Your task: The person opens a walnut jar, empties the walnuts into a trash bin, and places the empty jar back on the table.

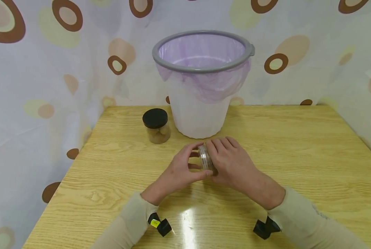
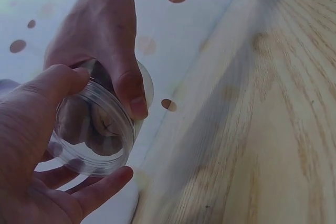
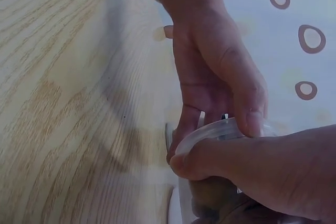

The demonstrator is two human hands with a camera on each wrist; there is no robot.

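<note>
Between the two hands, a clear plastic jar [image 1: 205, 157] is held tilted on its side above the table. Brown lumps [image 2: 100, 125] show through its ridged, transparent round end in the left wrist view; whether that end is a lid or the bare mouth, I cannot tell. My left hand [image 1: 182, 166] grips this end by the edge, thumb on one side and fingers spread round the other. From the right, my right hand [image 1: 230, 162] wraps the jar's body and hides most of it in the head view.
A second jar [image 1: 159, 136] with a black lid and brown contents stands upright at the back left of the wooden table [image 1: 297, 148]. Beside it, a white bin [image 1: 199, 117] has a grey rim ring and a purple bag liner. A patterned curtain [image 1: 297, 83] hangs behind.
</note>
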